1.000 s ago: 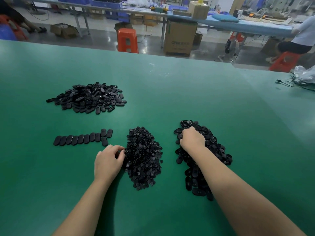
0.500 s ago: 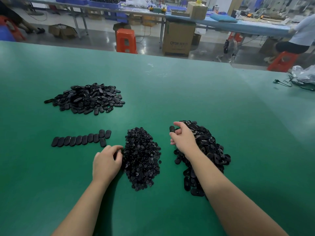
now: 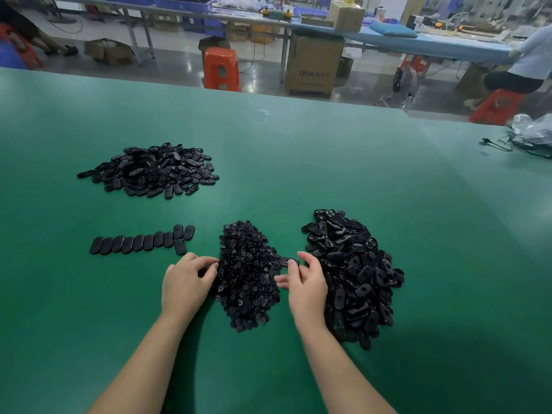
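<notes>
Head view: a black oval shell [image 3: 288, 262] is pinched by one end between the thumb and fingertips of the right hand [image 3: 306, 283]. It is held just over the right fringe of the heap of small parts [image 3: 248, 276], toward the near edge of the table [image 3: 298, 162] and about midway across it. The left hand [image 3: 186, 283] has its curled fingers dug into that heap's left fringe; whether they already grip a piece cannot be told. The shell heap [image 3: 355, 276] lies just right of the right hand, touching the wrist. A row [image 3: 140, 243] of shells lies edge to edge toward the left side, with a far heap [image 3: 152, 171] beyond it. The likeliest trouble is the end-only pinch: pressing a small part in could twist the shell loose, and dropped among the black pieces it would be hard to spot. The right wrist could also drag shells into the small parts, mixing the two heaps.
</notes>
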Demonstrator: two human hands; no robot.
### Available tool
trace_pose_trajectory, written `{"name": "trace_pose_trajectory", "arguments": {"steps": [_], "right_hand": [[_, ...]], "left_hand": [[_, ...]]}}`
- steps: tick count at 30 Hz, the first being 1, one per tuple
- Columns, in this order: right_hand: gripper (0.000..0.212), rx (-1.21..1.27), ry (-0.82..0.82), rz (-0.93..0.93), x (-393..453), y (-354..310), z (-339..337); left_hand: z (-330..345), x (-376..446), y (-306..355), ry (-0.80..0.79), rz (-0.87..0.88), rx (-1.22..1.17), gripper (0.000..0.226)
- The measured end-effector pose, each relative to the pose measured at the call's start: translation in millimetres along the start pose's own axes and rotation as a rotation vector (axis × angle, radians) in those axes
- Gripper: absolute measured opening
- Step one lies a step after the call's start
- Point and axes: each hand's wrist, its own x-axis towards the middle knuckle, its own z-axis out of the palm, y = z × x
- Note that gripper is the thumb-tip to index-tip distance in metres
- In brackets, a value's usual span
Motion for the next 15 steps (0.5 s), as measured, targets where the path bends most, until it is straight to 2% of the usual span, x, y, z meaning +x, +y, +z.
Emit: {"name": "trace_pose_trajectory", "arguments": {"steps": [3, 11, 15], "right_hand": [[0.021, -0.056, 0.007, -0.042, -4, 5, 0], [0.020, -0.209, 0.006, -0.129, -1, 15, 0], [0.020, -0.235, 0.001, -0.137, 0, 17, 0]], "left_hand": [[0, 0, 0, 0.000, -0.004, -0.004, 0.012], [2, -1, -3, -0.017, 0.026, 0.001, 0.025], [3, 1, -5, -0.047, 0.021, 0.022, 0.018]]}}
